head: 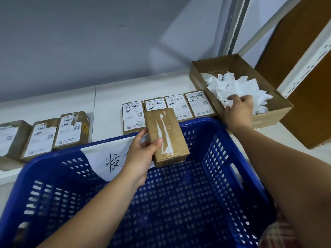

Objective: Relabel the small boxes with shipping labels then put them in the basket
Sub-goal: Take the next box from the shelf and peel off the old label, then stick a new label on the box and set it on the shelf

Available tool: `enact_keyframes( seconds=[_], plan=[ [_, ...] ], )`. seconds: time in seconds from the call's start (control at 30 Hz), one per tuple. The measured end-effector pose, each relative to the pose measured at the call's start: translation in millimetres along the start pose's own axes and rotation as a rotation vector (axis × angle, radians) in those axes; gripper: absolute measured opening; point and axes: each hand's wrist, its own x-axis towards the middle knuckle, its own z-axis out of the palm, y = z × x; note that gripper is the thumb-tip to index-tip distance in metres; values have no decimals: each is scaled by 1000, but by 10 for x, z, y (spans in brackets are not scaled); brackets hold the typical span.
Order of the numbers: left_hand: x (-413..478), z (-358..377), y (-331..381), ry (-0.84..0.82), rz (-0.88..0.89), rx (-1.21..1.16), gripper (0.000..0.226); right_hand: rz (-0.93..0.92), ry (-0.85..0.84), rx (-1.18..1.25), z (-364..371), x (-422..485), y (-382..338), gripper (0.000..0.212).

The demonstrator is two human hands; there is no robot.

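Head view, labels [238, 88] in tray [272, 115] (right hand [239, 110] grasping); small box [168, 133] over basket [53, 159]

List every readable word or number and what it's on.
"发": handwritten on the paper sheet hung over the basket rim; the rest is hidden by the left hand.
Labels on the small boxes: print too small to read.
Slips in the carton: too blurred.

Grey wall [71, 42], metal upright [231, 29], brown board [290, 42], white tabletop [107, 104]

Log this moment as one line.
left hand: holds box over basket | right hand: on labels in carton | box face unlabelled
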Motion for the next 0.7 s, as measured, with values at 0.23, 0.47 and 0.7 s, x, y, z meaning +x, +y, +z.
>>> enact_keyframes(
  seconds=[0.23,0.47,0.7],
  plan=[
    [224,-295,220,167,65,-14,41,-110,-139,283,212,-444,-601,19],
    [705,-534,462,283,126,66,40,-74,-540,644,655,-1219,-1367,35],
    [892,-679,381,338,165,269,44,67,-550,654,798,-1269,-1563,45]
  ],
)
